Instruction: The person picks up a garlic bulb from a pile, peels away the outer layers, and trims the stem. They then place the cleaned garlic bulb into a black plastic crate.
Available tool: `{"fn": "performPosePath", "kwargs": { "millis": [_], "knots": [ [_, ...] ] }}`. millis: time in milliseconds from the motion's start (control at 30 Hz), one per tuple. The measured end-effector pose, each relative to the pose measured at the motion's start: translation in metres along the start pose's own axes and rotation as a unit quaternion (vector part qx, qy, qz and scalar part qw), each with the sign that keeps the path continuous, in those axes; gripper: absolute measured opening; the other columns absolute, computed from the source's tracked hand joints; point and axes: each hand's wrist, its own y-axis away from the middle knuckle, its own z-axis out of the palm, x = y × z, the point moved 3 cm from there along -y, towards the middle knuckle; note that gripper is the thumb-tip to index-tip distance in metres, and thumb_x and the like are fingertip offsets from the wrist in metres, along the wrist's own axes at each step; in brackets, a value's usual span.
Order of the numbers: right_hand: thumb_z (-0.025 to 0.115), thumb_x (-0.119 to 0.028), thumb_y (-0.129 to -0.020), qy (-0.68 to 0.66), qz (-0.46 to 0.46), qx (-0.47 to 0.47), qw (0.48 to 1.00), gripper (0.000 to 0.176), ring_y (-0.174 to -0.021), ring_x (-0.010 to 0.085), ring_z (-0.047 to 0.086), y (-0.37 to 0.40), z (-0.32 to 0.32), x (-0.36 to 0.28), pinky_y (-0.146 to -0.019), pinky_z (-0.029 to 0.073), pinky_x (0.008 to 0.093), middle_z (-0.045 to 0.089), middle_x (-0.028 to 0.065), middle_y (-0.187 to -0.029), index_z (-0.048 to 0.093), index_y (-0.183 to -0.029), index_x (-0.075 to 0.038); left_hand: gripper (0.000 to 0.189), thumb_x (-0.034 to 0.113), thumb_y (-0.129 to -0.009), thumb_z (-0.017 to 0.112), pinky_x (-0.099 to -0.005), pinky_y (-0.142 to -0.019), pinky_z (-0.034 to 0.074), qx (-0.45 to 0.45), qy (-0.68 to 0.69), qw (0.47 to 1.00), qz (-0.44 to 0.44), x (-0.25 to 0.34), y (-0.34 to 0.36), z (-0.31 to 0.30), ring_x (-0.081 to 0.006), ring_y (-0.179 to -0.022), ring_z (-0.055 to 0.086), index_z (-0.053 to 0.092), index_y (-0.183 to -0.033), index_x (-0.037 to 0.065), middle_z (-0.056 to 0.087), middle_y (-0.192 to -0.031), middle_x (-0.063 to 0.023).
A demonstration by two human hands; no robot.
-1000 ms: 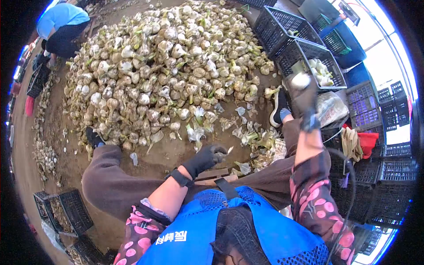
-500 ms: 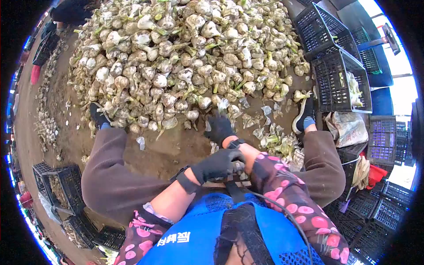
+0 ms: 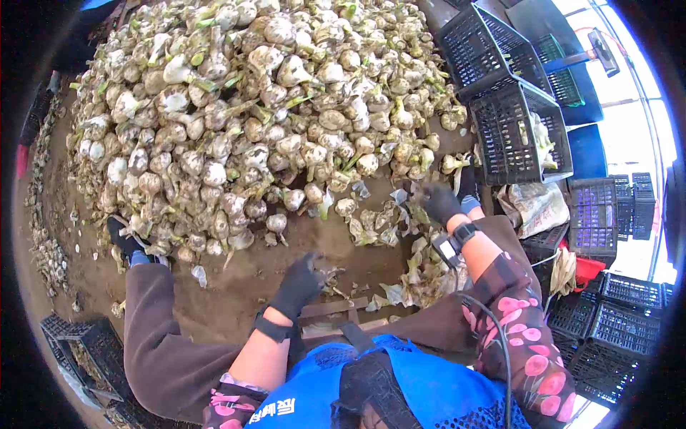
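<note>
My left hand, in a black glove, is over the bare ground in front of my lap. Its fingers are curled, and a small greyish thing shows at the fingertips; I cannot tell what it is. Over to the right, my right hand, also gloved, is smeared by motion beside my right shoe, above the loose garlic skins. Beyond both hands rises a large heap of garlic bulbs with dirty skins and cut stems. A single garlic bulb lies at the heap's near edge.
Black plastic crates stand at the right of the heap, one with pale stems inside. A crumpled sack lies below them. More crates are at the lower left. A wooden frame sits close before my lap.
My hands have moved apart: the right swung right toward the skins and my shoe, the left shifted left and slightly down. The view has turned, shifting the heap left.
</note>
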Motion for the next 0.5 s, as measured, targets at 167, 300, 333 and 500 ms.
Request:
{"fn": "performPosePath", "kwargs": {
  "millis": [167, 300, 333, 500],
  "knots": [
    [0.055, -0.044, -0.085, -0.113, 0.042, 0.271, 0.955, 0.052, -0.107, 0.0402, 0.054, -0.095, -0.066, -0.073, -0.091, 0.044, 0.0459, 0.058, 0.0244, -0.114, 0.054, -0.118, -0.004, 0.04, 0.021, -0.082, 0.062, -0.0383, -0.085, 0.048, -0.035, 0.09, 0.995, 0.01, 0.008, -0.009, 0.002, -0.0339, -0.1, 0.061, 0.056, -0.117, 0.002, 0.063, -0.109, -0.0205],
    [0.063, -0.049, -0.079, -0.096, 0.129, 0.233, 0.959, 0.065, -0.112, 0.0402, 0.052, -0.157, -0.057, -0.08, -0.095, 0.042, 0.0442, 0.055, 0.0249, -0.121, 0.051, -0.122, -0.002, 0.039, 0.02, -0.083, 0.061, -0.0373, -0.084, 0.048, -0.018, 0.084, 0.996, -0.015, 0.003, -0.013, 0.0, -0.0323, -0.099, 0.062, 0.056, -0.118, 0.001, 0.063, -0.106, -0.0208],
    [0.065, -0.046, -0.078, -0.113, 0.147, 0.215, 0.959, 0.063, -0.111, 0.0392, 0.053, -0.161, -0.064, -0.081, -0.094, 0.043, 0.0436, 0.054, 0.0252, -0.123, 0.052, -0.12, 0.0, 0.038, 0.02, -0.084, 0.06, -0.0364, -0.084, 0.048, -0.006, 0.109, 0.994, 0.002, 0.004, -0.015, -0.001, -0.031, -0.097, 0.063, 0.056, -0.118, 0.001, 0.063, -0.106, -0.0204],
    [0.077, -0.036, -0.069, -0.194, -0.068, 0.22, 0.954, 0.073, -0.108, 0.0359, 0.057, -0.082, -0.113, -0.115, -0.092, 0.045, 0.0416, 0.057, 0.0238, -0.119, 0.047, -0.126, -0.003, 0.037, 0.019, -0.086, 0.058, -0.0322, -0.08, 0.049, 0.057, 0.207, 0.976, 0.045, 0.037, -0.018, -0.014, -0.0233, -0.09, 0.064, 0.055, -0.118, 0.001, 0.064, -0.1, -0.0174]
  ]
}}
